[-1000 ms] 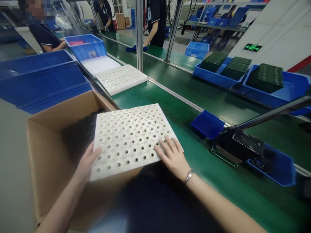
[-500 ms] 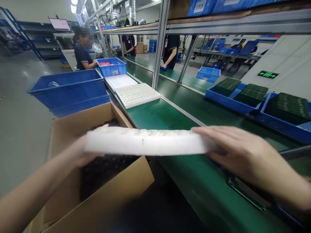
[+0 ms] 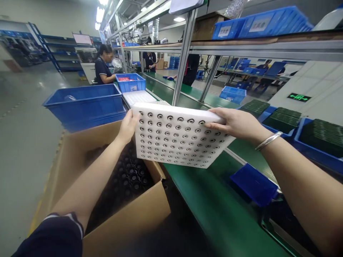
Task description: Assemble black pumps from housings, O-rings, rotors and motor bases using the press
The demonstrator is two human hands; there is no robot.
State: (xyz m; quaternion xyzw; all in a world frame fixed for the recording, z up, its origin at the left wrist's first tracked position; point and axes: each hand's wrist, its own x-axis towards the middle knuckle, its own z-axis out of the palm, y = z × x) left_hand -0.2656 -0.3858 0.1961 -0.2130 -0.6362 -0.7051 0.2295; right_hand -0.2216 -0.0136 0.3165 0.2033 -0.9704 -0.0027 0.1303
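Note:
A white foam tray (image 3: 171,142) with rows of round holes is held up and tilted, its holed underside or face turned toward me; dark rings show in the holes. My left hand (image 3: 128,127) grips its left edge. My right hand (image 3: 233,123) is closed over its upper right edge, thumb on the holed face. Below and left stands an open cardboard box (image 3: 152,203) holding many black cylindrical parts (image 3: 132,175). Behind the held tray, another white holed tray (image 3: 138,96) lies on the green belt.
Blue bins (image 3: 85,101) stand at the left, beyond the box. A blue tray (image 3: 254,184) lies on the green work surface (image 3: 198,200). Blue bins with stacked green boards (image 3: 321,139) line the right. A metal post (image 3: 184,53) rises ahead. Co-workers (image 3: 104,67) are farther along.
The foam tray has gone from edge-on to tilted up, its holed face now showing. Both hands have moved up and farther away with it. A blue tray at right has come into view.

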